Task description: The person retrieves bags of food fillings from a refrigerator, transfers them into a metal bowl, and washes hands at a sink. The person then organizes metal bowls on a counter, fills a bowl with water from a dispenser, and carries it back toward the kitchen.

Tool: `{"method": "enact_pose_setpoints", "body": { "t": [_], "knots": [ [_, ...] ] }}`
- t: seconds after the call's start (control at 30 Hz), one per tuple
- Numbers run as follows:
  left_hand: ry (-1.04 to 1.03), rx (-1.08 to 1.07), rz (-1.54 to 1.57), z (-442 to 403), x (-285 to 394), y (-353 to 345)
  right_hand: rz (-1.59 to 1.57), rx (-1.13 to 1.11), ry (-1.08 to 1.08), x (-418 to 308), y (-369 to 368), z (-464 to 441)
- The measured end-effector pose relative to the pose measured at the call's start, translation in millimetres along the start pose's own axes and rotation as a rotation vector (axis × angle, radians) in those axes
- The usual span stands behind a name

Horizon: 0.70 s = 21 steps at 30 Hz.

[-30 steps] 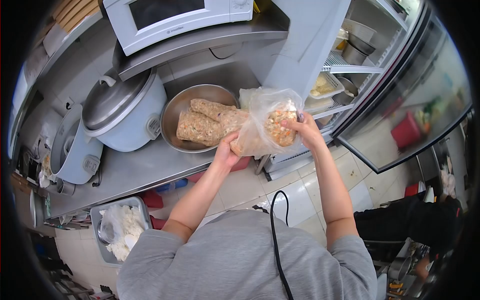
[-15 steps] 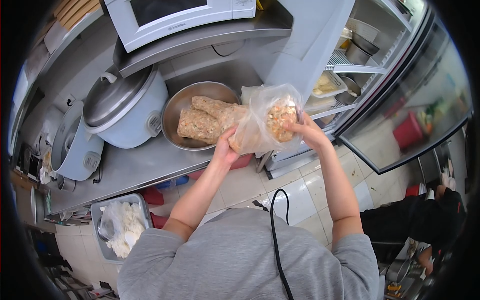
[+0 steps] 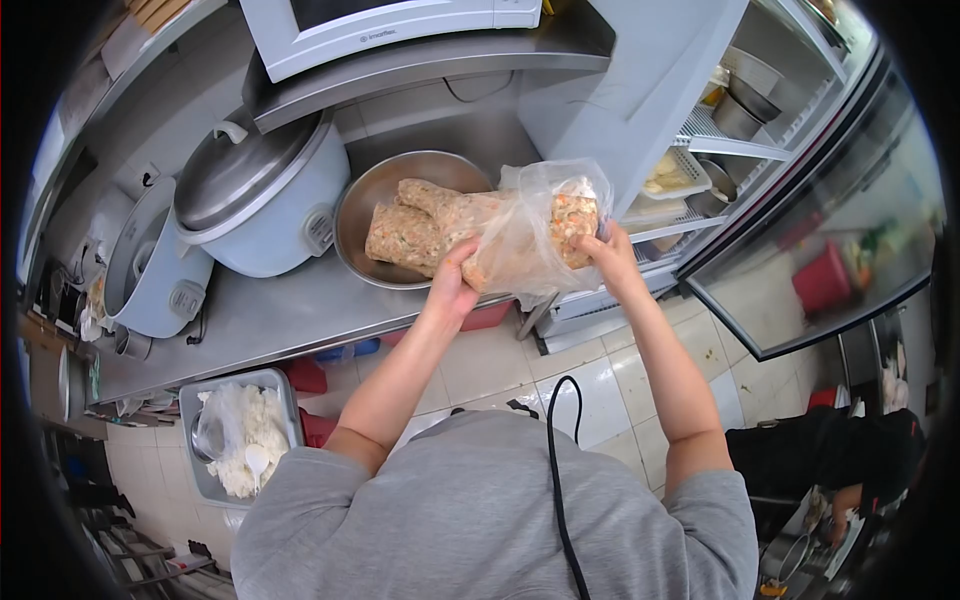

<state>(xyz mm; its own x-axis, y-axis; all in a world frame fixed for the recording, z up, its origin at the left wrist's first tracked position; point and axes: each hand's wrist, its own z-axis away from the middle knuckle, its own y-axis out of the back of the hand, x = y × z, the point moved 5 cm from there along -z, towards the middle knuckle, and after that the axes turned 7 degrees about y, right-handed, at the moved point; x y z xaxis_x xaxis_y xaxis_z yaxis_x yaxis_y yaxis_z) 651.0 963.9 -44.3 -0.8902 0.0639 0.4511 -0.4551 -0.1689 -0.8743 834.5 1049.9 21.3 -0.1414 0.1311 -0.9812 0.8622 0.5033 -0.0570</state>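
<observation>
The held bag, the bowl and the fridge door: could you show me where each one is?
Bag (image 3: 533, 235): head view, on the middle of its clear plastic.
Bowl (image 3: 354, 222): head view, on its bare inner wall.
Fridge door (image 3: 835, 220): head view, on its glass.

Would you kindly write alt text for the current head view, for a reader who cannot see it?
A person's left hand and right hand hold a clear plastic bag of orange-flecked mixture beside a metal bowl containing similar mixture. A lidded cooker stands left of the bowl on a steel counter, and a glass fridge door hangs open.
</observation>
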Motion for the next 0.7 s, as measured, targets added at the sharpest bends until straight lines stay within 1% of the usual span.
{"method": "enact_pose_setpoints", "body": {
  "t": [0.07,0.13,0.27,0.3,0.33,0.37,0.43,0.47,0.5,0.57,0.6,0.63,0.67,0.7],
  "knots": [
    [-0.036,0.025,-0.034,4.5,2.7,-3.1,0.017,-0.027,-0.009,3.0,0.9,-5.5],
    [-0.034,0.041,-0.048,11.3,4.2,-10.6,0.037,-0.091,0.053,1.8,-1.6,-8.8],
    [-0.047,0.061,-0.047,12.7,5.4,-3.0,0.131,-0.075,0.110,-14.8,-5.9,-7.8],
    [-0.064,0.068,-0.043,14.5,7.3,-0.5,0.165,-0.168,0.005,-22.3,-7.7,-6.4],
    [-0.022,0.018,0.031,15.3,6.7,-0.9,0.202,-0.260,-0.097,-26.9,-9.1,-7.1],
    [0.021,-0.034,0.104,16.2,4.7,-1.6,0.201,-0.276,-0.094,-32.3,-8.1,-10.9],
    [0.036,-0.064,0.172,16.6,-3.3,6.4,-0.224,-0.091,-0.184,-36.0,1.4,-16.6],
    [0.063,-0.105,0.233,16.1,-6.5,7.9,-0.181,-0.111,-0.116,-33.0,5.3,-25.8],
    [0.059,-0.108,0.233,17.9,-7.6,9.5,-0.179,-0.115,-0.114,-34.3,3.8,-31.7],
    [0.147,-0.179,0.253,22.8,-16.0,8.7,-0.056,-0.106,-0.084,-37.2,3.4,-42.2],
    [0.147,-0.184,0.206,27.3,-16.1,4.2,-0.054,-0.108,-0.083,-35.3,4.4,-51.7],
    [0.144,-0.184,0.207,28.0,-17.1,7.6,0.148,-0.111,-0.127,-29.8,8.1,-64.5],
    [0.153,-0.188,0.137,27.9,-19.0,13.0,0.351,-0.113,-0.170,-25.8,11.4,-76.0],
    [0.165,-0.191,0.066,27.6,-20.7,16.9,0.439,-0.137,-0.065,-40.5,-5.2,-82.0]
  ]
}}
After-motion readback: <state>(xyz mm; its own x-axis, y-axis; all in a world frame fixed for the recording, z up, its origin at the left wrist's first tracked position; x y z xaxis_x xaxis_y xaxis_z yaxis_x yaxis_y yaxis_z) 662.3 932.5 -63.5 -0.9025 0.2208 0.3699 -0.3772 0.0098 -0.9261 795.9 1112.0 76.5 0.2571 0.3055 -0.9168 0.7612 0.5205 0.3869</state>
